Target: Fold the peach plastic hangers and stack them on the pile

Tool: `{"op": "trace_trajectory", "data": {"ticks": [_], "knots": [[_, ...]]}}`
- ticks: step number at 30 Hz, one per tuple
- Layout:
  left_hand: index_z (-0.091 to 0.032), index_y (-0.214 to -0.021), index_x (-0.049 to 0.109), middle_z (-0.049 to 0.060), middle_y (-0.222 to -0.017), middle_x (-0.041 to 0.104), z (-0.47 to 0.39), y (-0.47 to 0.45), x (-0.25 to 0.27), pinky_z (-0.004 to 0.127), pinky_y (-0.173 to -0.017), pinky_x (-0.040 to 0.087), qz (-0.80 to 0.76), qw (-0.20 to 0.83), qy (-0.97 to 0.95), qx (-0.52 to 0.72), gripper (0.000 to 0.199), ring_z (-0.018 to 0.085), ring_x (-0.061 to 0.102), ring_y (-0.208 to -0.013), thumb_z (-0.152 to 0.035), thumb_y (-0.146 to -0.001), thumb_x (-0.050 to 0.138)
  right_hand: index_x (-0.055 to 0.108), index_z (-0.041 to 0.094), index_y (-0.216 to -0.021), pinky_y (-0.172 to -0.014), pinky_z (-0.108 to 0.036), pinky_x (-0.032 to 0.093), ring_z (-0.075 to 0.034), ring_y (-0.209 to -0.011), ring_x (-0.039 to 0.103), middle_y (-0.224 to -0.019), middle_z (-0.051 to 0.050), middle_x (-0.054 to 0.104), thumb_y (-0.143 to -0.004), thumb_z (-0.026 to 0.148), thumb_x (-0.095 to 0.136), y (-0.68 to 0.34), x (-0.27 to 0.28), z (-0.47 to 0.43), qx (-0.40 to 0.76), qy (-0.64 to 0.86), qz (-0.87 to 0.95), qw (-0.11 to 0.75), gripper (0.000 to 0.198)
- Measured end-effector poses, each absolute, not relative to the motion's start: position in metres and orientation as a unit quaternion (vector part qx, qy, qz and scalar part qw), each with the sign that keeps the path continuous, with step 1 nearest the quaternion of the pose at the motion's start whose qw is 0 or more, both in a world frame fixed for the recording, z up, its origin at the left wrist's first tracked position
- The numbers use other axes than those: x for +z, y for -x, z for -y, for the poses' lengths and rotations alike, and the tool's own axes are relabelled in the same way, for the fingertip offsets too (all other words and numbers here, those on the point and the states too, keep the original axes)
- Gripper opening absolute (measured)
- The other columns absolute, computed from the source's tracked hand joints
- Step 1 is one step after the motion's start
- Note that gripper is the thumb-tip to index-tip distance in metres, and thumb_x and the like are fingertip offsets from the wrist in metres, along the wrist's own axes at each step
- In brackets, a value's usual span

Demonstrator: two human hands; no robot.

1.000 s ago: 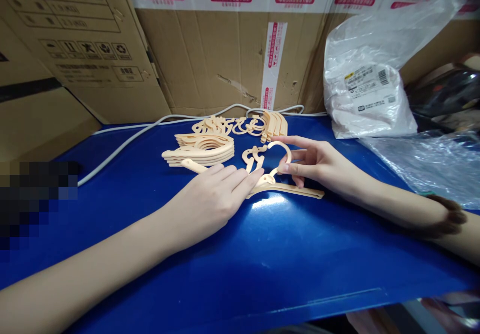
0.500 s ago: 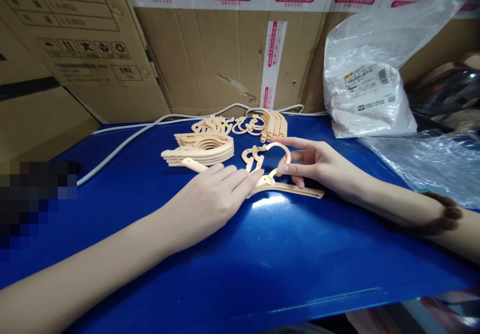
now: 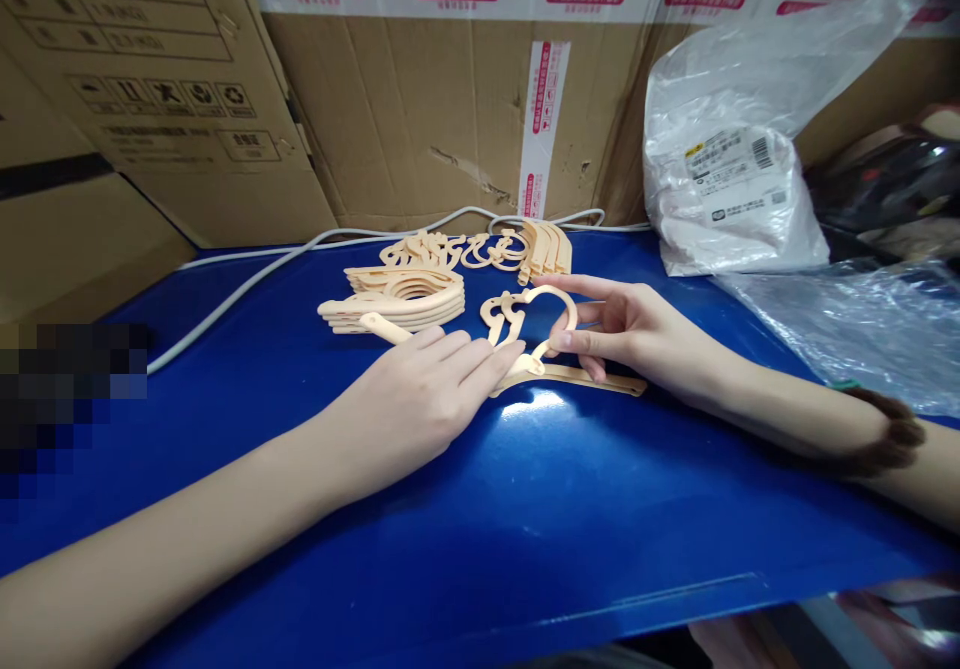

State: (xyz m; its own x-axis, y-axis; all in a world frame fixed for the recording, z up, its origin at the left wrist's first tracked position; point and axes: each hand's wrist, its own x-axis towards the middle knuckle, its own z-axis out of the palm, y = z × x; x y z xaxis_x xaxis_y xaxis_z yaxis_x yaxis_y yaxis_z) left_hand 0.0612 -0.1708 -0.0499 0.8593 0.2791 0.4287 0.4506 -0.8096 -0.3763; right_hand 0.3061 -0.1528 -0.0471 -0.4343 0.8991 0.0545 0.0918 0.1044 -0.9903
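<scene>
My left hand [image 3: 431, 399] is closed over the arm of a cream plastic hanger [image 3: 386, 329], whose end sticks out past the knuckles on the left. At the hanger's middle, a curved hook [image 3: 568, 301] rises from the joint. Thumb and fingers of my right hand [image 3: 611, 334] pinch this hook on its right side. Another hanger arm [image 3: 592, 379] lies below the hook, pointing right. Two small curved hook pieces [image 3: 504, 315] show just behind my left fingertips. My left palm hides part of the hanger.
Behind my hands lie a stack of cream hanger arms [image 3: 401, 311], a row of loose hooks [image 3: 424, 249] and more curved arms [image 3: 547, 249]. A white cable [image 3: 247, 297] runs along cardboard boxes [image 3: 420, 119]. A clear plastic bag [image 3: 739, 179] stands at right on the blue table [image 3: 525, 529].
Both hands keep their hold on the hanger and hook. The whole view has shifted very slightly; nothing else has visibly moved.
</scene>
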Motion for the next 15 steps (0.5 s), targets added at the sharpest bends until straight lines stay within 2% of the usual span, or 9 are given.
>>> {"op": "trace_trajectory", "data": {"ticks": [5, 8, 11, 15], "knots": [[-0.004, -0.118, 0.062, 0.009, -0.087, 0.069, 0.171, -0.062, -0.048, 0.036, -0.073, 0.048, 0.209, 0.229, 0.932, -0.186, 0.033, 0.023, 0.064, -0.079, -0.011, -0.099, 0.035, 0.046, 0.017, -0.13, -0.053, -0.022, 0.051, -0.008, -0.055, 0.06, -0.081, 0.002, 0.068, -0.081, 0.019, 0.071, -0.304, -0.046, 0.155, 0.533, 0.359, 0.672, 0.369, 0.055], [-0.007, -0.115, 0.063, 0.007, -0.089, 0.069, 0.173, -0.064, -0.046, 0.036, -0.071, 0.048, 0.22, 0.208, 0.932, -0.2, 0.03, 0.024, 0.065, -0.079, -0.02, -0.1, 0.04, 0.049, 0.02, -0.124, -0.065, -0.024, 0.055, -0.01, -0.069, 0.064, -0.081, 0.004, 0.064, -0.082, 0.018, 0.07, -0.301, -0.045, 0.158, 0.498, 0.342, 0.703, 0.375, 0.047], [-0.009, -0.114, 0.063, 0.008, -0.095, 0.07, 0.178, -0.066, -0.043, 0.035, -0.07, 0.048, 0.236, 0.173, 0.932, -0.214, 0.028, 0.024, 0.066, -0.084, -0.02, -0.099, 0.042, 0.05, 0.018, -0.125, -0.076, -0.028, 0.056, -0.012, -0.075, 0.064, -0.082, 0.003, 0.063, -0.082, 0.021, 0.071, -0.3, -0.044, 0.16, 0.456, 0.348, 0.729, 0.374, 0.048], [-0.012, -0.11, 0.062, 0.007, -0.098, 0.069, 0.183, -0.065, -0.039, 0.031, -0.069, 0.047, 0.271, 0.111, 0.931, -0.216, 0.024, 0.022, 0.066, -0.088, -0.019, -0.098, 0.042, 0.052, 0.016, -0.129, -0.078, -0.032, 0.055, -0.015, -0.078, 0.064, -0.083, 0.001, 0.063, -0.081, 0.026, 0.073, -0.302, -0.043, 0.159, 0.411, 0.359, 0.754, 0.365, 0.054]]}}
